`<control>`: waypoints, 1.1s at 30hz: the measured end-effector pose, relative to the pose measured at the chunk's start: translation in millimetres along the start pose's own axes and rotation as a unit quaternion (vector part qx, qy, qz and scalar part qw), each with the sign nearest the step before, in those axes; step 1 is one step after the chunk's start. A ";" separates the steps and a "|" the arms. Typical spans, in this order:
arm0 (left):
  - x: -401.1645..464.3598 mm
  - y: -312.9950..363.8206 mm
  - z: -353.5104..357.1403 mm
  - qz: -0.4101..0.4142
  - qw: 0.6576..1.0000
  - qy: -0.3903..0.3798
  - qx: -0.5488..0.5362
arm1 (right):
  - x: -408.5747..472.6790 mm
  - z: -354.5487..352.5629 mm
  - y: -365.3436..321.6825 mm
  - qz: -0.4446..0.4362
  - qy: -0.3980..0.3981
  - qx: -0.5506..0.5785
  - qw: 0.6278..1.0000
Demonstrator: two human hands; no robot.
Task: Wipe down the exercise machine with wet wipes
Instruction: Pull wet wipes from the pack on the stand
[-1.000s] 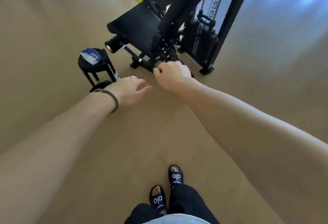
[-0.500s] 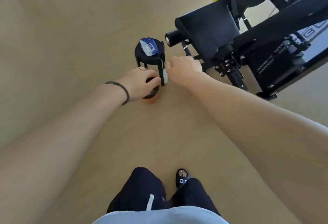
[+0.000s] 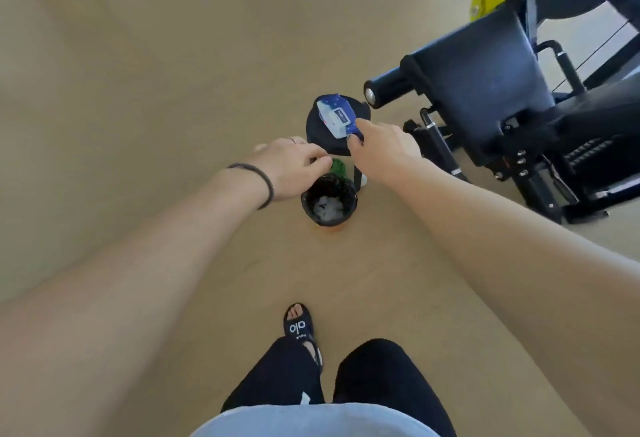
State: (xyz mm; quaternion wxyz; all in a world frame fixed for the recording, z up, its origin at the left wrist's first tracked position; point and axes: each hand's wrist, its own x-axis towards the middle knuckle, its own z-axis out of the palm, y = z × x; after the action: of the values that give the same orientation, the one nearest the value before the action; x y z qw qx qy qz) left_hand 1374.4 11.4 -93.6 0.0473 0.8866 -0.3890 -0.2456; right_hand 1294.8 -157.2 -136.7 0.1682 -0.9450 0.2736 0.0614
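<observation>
Nearest the camera are the person's dark trousers and one sandalled foot (image 3: 300, 327) on the tan floor (image 3: 138, 90). Further out, the left hand (image 3: 291, 166) hangs over the rim of a small bin (image 3: 329, 201) lined with a black bag, with pale crumpled wipes lying at its bottom; the fingertips are drawn together as if pinching, but what they hold, if anything, I cannot tell. Just beyond, the right hand (image 3: 381, 149) pinches the near corner of the blue wet wipes pack (image 3: 335, 114), which lies on a small round black stool (image 3: 341, 135) serving as the surface. The step in hand looks like fetching a fresh wipe. To do it well, the pack should be held flat against the stool top while a single sheet is drawn out through the flap, slowly enough that the next sheet does not trail out, and the flap pressed closed afterward so the rest stay damp. Beside the stool to the right stands the exercise machine (image 3: 485, 83), with black pads, a roller end facing the stool, and a yellow part behind. The room shows only bare flooring and a dark frame at top left.
</observation>
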 end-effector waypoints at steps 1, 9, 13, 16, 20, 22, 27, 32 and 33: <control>11.9 -10.9 -7.1 0.002 1.000 -0.010 -0.002 | 12.7 1.6 -6.1 0.009 0.001 0.001 1.000; 124.2 -53.6 -43.2 0.041 0.998 -0.046 0.003 | 124.5 6.2 -17.6 0.065 0.000 -0.006 0.998; 186.2 -58.2 -55.3 0.046 0.997 -0.067 0.016 | 187.7 18.8 -4.8 0.081 -0.013 0.007 0.997; 236.5 -63.0 -59.7 0.040 0.996 -0.080 0.015 | 234.7 33.9 3.0 0.090 -0.025 0.024 0.995; 294.2 -69.9 -63.9 0.046 0.994 -0.096 0.013 | 285.9 48.5 10.0 0.106 -0.039 0.030 0.993; 322.0 -75.1 -65.7 0.055 0.993 -0.105 0.014 | 307.7 54.0 13.8 0.121 -0.051 0.029 0.991; 397.6 -98.3 -59.9 0.089 0.987 -0.128 0.033 | 355.3 82.6 21.2 0.171 -0.063 0.046 0.982; 468.2 -137.9 -36.2 0.140 0.977 -0.153 0.058 | 388.6 132.7 18.2 0.246 -0.064 0.074 0.964; 477.1 -145.8 -31.3 0.146 0.974 -0.161 0.064 | 391.2 140.8 17.0 0.258 -0.066 0.081 0.961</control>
State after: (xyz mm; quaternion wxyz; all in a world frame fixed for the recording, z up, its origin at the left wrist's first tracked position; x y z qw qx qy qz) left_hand 1761.6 -231.1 -296.6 -0.0372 0.7703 -0.5319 -0.3498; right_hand 1612.0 -315.5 -354.7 0.2407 -0.8195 0.5001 0.1428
